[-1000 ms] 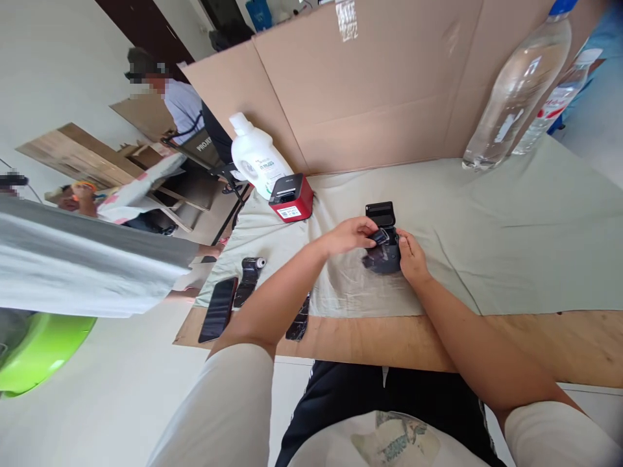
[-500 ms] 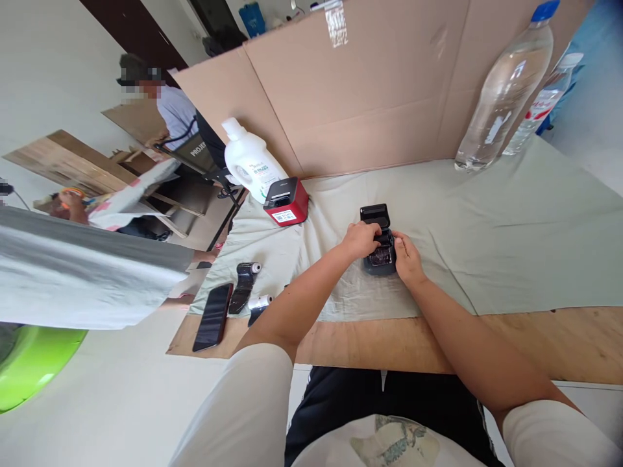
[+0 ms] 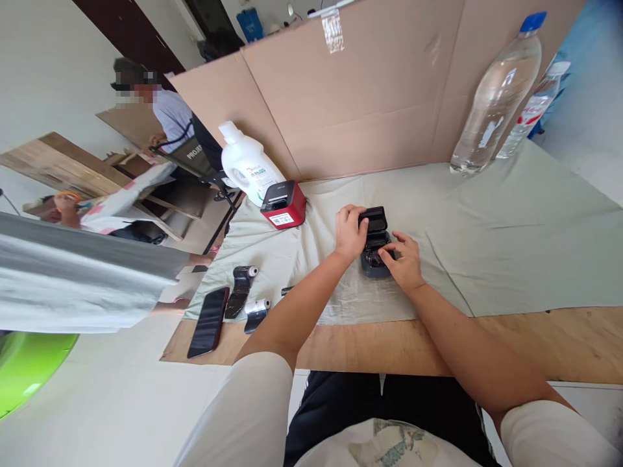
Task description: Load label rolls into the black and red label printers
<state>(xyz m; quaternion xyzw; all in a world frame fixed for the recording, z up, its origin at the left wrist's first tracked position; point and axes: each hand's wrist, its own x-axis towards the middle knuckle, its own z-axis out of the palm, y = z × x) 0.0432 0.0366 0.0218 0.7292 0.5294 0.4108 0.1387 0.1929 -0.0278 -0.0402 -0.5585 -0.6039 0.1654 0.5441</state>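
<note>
The left hand (image 3: 349,232) has shifted to the black box's (image 3: 374,270) lid (image 3: 376,220), leaving the inside to the right hand (image 3: 403,261).
Box at twelve o'clock: left grips the lid's edge; whether right pinches anything, I cannot tell. Cloth (image 3: 516,253) covers most of the desk (image 3: 365,350); clear bottles (image 3: 499,97) at one, a co-worker (image 3: 169,115) at eleven.

The small hinged case (image 3: 374,222) is coloured black, the boxy device (image 3: 283,206) red and black, the jug (image 3: 253,170) white, the cloth (image 3: 491,253) pale grey-green, and the large bottle's cap (image 3: 533,22) blue.
</note>
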